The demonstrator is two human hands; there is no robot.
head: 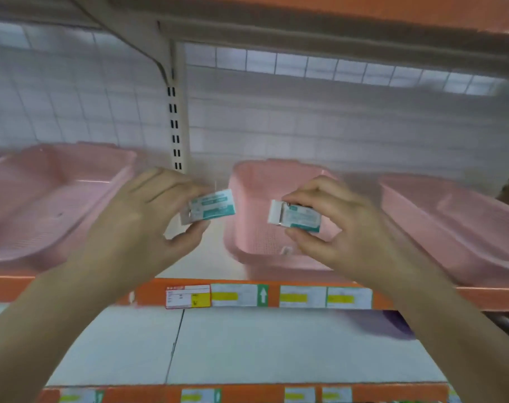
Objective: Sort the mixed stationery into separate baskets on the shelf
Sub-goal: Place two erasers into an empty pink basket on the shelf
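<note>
Eraser packets, two of them, teal and white, are held one in each hand in front of the shelf (148, 295). In the head view, the left hand (148, 216) at about 9 o'clock pinches one packet (212, 206) between thumb and curled fingers. The right hand (334, 225) at 3 o'clock pinches a white eraser in a teal sleeve (295, 218) the same way, over the middle pink basket (241, 234). A small pale thing (286, 251) lies in that basket, too blurred to name. A second pink basket (44, 199) sits far out at 9 o'clock and a third (451, 216) at 3 o'clock. Price labels (188, 296) line the orange shelf edge at 6 o'clock.
</note>
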